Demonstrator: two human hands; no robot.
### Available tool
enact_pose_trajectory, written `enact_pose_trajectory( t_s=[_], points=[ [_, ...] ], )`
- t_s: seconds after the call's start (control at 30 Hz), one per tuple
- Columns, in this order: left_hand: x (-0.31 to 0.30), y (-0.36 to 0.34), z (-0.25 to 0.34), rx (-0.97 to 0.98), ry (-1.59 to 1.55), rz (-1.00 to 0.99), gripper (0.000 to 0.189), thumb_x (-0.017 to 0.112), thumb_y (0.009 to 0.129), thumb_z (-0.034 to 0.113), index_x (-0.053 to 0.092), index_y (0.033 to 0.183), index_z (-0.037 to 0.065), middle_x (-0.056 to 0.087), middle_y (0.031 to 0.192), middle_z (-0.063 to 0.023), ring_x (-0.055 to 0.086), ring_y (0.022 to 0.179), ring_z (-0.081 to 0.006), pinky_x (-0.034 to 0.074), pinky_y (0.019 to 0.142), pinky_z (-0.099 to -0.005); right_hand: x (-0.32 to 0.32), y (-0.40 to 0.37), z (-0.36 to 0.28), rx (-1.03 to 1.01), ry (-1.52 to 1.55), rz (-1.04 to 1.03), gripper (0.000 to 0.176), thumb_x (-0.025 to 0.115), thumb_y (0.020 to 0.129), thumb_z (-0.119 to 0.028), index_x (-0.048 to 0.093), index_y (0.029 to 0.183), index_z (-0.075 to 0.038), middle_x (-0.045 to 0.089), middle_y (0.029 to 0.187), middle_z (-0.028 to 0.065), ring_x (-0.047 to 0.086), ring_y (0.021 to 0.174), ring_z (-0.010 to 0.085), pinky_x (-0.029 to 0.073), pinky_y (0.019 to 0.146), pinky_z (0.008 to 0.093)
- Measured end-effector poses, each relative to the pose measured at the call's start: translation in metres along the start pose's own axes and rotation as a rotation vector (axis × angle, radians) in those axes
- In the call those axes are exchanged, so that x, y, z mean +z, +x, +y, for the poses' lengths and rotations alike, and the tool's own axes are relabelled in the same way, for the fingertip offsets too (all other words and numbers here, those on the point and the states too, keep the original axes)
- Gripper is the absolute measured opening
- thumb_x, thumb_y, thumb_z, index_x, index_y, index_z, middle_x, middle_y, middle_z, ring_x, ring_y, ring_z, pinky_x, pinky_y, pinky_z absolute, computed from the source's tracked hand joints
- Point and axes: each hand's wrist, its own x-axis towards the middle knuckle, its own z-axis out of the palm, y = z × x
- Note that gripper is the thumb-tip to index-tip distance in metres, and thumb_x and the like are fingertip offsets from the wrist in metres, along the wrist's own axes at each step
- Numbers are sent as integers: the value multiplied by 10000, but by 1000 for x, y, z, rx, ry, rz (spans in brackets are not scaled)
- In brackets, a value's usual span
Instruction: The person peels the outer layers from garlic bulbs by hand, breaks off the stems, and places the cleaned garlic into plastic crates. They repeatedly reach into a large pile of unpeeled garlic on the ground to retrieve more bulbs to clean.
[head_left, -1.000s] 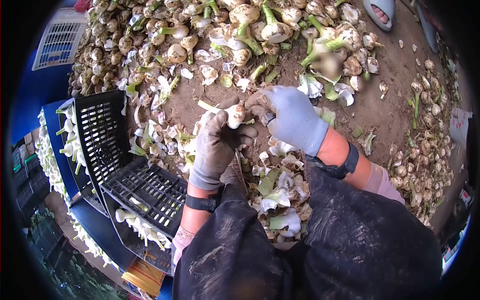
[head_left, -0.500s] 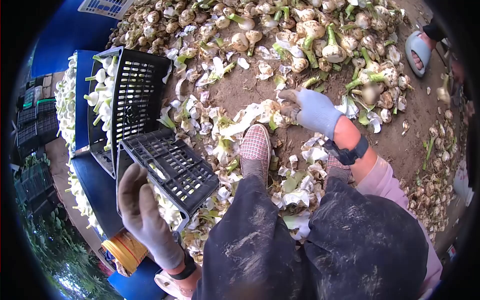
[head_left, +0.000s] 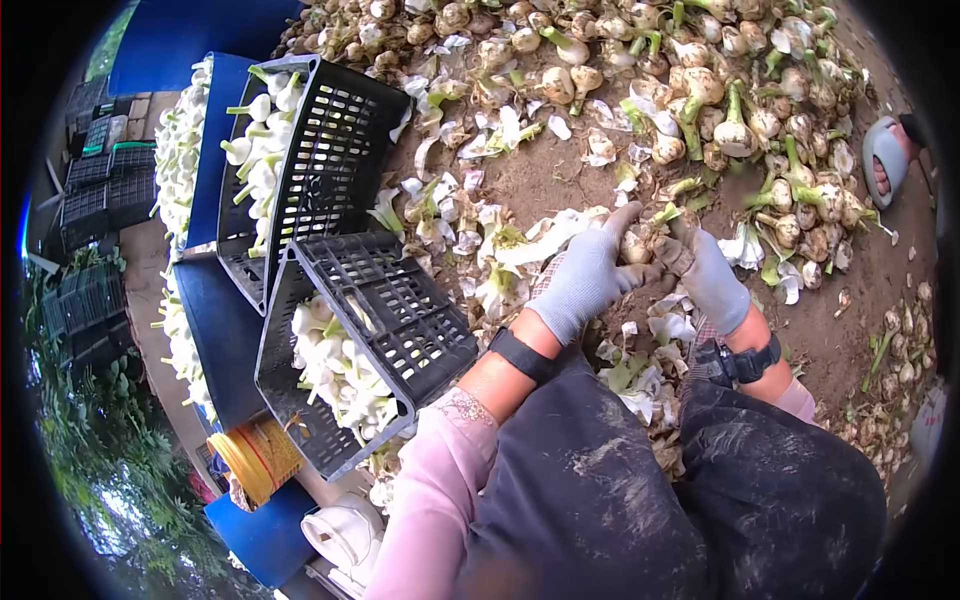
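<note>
My left hand [head_left: 585, 280], in a grey-white work glove, closes its fingers and thumb around a dirt-covered garlic bulb [head_left: 637, 243] above my feet. From the other side my right hand [head_left: 715, 280], gloved the same with soiled fingertips, presses on the same bulb near its green stem. Fingers hide part of the bulb. Peeled garlic skins [head_left: 655, 385] lie scattered on the soil below my hands. Beyond them is a heap of unpeeled garlic [head_left: 735, 135] with green stems.
To the left, a tilted black crate [head_left: 385, 300] and another black crate [head_left: 325, 160] hold clean white garlic. Blue panels [head_left: 225, 330] and more white garlic [head_left: 180, 170] stand behind them. A yellow bucket [head_left: 255, 465] sits lower left. Another person's sandalled foot [head_left: 885, 165] is at right.
My left hand has moved from beside the crate to the middle and closed on the garlic bulb. My right hand has met it there. The view has shifted, so the crates appear further right.
</note>
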Motion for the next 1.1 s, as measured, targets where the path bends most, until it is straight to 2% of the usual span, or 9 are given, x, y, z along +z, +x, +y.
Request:
enact_pose_trajectory(
  t_s=[0.13,0.3,0.4,0.53,0.6,0.73,0.93,1.0,1.1],
  points=[
    [1,-2,18,85,168,-19,770,850,642,276,512,1279,7,633,1071,-184,606,983,-311,469,859,-361,-2,-8,-11,5,-177,27,229,580,949,-203,660,942,11,625,721,1,550,619,42,434,520,212],
    [10,3,26,-38,-180,-13,609,848,680,88,574,1215,-13,626,1032,-58,596,939,-110,531,754,-255,-9,-21,-7,89,28,61,222,546,959,-182,629,1039,8,635,741,17,541,567,52,415,474,211],
    [2,7,23,-420,-662,-262,713,814,744,185,455,1328,-9,610,1073,-70,604,918,-129,524,734,-243,-17,-23,-1,97,60,74,237,541,966,-216,634,1038,-11,632,735,22,557,559,62,431,471,212],
    [10,6,11,-440,-942,-307,780,785,776,206,353,1395,8,586,1120,-82,584,984,-157,505,795,-256,-23,-24,-1,42,142,95,292,568,954,-288,643,1026,-15,631,713,27,556,537,71,441,474,224],
    [20,5,5,-1,-290,-230,803,777,779,187,313,1415,25,582,1134,-109,585,1005,-202,490,836,-285,-30,-21,0,110,-107,1,354,594,932,-362,668,973,-19,623,663,34,552,511,83,443,466,242],
    [16,7,16,128,244,-238,706,768,783,164,403,1371,27,535,1233,-128,553,1089,-216,463,906,-321,-27,-17,2,160,-152,62,424,596,925,-396,677,848,13,607,604,30,552,494,92,427,456,245],
    [25,3,12,-63,-241,-180,760,794,772,244,391,1371,6,517,1255,-107,511,1159,-196,468,927,-314,-18,-20,4,162,71,134,285,580,944,-242,673,872,18,609,612,17,533,532,61,410,477,229],
    [26,1,11,-75,-333,-106,723,821,730,233,478,1344,68,611,1160,-116,588,795,-104,481,732,-232,-15,-23,6,74,73,204,270,587,939,-227,672,885,23,611,625,12,525,541,52,410,485,225],
    [19,-1,20,-273,-739,-258,770,701,810,421,352,1419,105,609,1141,-127,608,768,-133,497,685,-251,-20,-17,29,-123,-60,263,274,620,903,-240,662,908,30,643,660,131,612,559,214,455,518,315]
  ],
)
